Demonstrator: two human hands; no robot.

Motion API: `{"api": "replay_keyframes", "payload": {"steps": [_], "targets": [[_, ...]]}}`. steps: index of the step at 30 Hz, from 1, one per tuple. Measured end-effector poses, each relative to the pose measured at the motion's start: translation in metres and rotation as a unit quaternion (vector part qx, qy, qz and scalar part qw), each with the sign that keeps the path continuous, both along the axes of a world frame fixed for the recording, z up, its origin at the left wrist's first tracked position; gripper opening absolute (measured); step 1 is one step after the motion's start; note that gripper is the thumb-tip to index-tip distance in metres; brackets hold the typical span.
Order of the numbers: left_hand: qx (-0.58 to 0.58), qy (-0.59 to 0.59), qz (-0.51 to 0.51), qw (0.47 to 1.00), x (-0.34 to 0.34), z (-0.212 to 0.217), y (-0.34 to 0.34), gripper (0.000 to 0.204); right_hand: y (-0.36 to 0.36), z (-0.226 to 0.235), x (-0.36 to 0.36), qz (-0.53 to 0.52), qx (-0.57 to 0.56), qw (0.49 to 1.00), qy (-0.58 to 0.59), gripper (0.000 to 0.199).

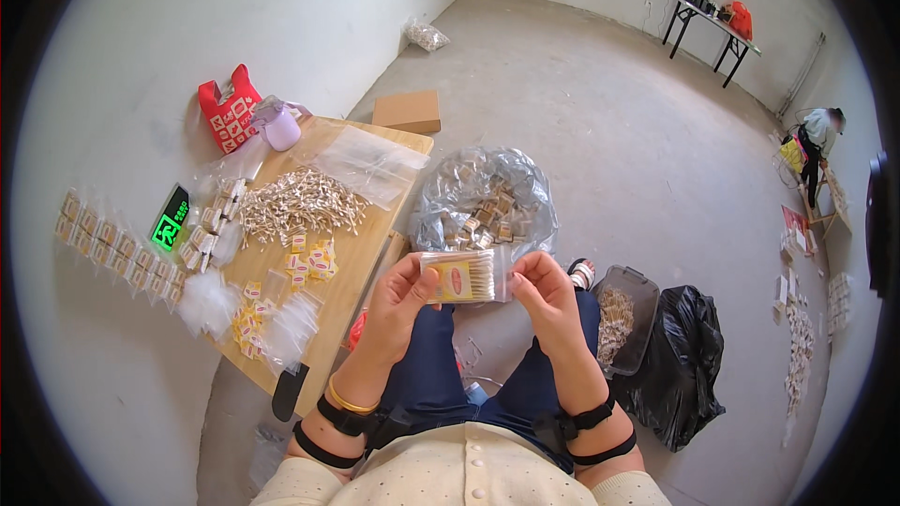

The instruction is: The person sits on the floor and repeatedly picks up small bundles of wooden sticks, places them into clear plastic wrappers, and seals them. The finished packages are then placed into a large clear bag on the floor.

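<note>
Above my lap I hold a small clear zip bag of cotton swabs (pixel 476 283) with a yellow card inside. My left hand (pixel 401 302) grips its left end, thumb on the front. The fingers of my right hand (pixel 550 298) pinch the right edge, where the zip strip is. Just beyond my hands stands a large clear plastic sack (pixel 439 195) with many filled swab packets (pixel 487 215) in it. On the wooden table (pixel 375 225) to my left are a heap of loose cotton swabs (pixel 298 204), yellow cards (pixel 314 260) and empty clear bags (pixel 291 328).
A lilac bottle (pixel 277 124) and a red bag (pixel 228 111) stand at the table's far end. A cardboard box (pixel 406 111) lies beyond. To my right are a grey bin of swabs (pixel 619 319) and a black plastic bag (pixel 677 365). Another person (pixel 817 145) is at far right.
</note>
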State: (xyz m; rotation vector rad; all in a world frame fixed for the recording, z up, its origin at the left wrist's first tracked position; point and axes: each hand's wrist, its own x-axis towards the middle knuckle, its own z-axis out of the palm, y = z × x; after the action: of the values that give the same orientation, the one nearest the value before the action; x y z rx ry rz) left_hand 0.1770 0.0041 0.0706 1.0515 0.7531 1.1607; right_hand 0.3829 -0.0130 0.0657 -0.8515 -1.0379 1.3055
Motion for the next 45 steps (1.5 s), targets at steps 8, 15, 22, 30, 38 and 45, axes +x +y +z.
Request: {"api": "replay_keyframes", "payload": {"steps": [8, 15, 22, 30, 38, 45], "targets": [[0.049, 0.109, 0.047, 0.992, 0.018, -0.011, -0.001, 0.033, 0.012, 0.004, -0.035, -0.094, 0.058, 0.977, -0.184, 0.02], [0.087, 0.212, 0.13, 0.965, 0.011, -0.006, 0.002, 0.049, 0.02, 0.002, -0.046, -0.122, 0.052, 0.969, -0.207, 0.02], [0.148, 0.297, 0.193, 0.924, 0.01, -0.011, 0.007, 0.045, 0.02, 0.003, -0.056, -0.158, 0.099, 0.957, -0.221, 0.022], [0.229, 0.4, 0.232, 0.857, 0.01, -0.013, 0.01, 0.036, 0.023, -0.01, -0.054, -0.142, 0.051, 0.977, -0.153, 0.023], [0.155, 0.228, 0.266, 0.924, 0.019, -0.023, 0.019, 0.027, 0.025, -0.023, -0.058, -0.161, 0.04, 0.973, -0.162, 0.025], [0.172, 0.308, 0.24, 0.904, 0.009, -0.031, 0.031, 0.022, 0.028, -0.013, -0.063, -0.155, 0.069, 0.961, -0.219, 0.023]]}}
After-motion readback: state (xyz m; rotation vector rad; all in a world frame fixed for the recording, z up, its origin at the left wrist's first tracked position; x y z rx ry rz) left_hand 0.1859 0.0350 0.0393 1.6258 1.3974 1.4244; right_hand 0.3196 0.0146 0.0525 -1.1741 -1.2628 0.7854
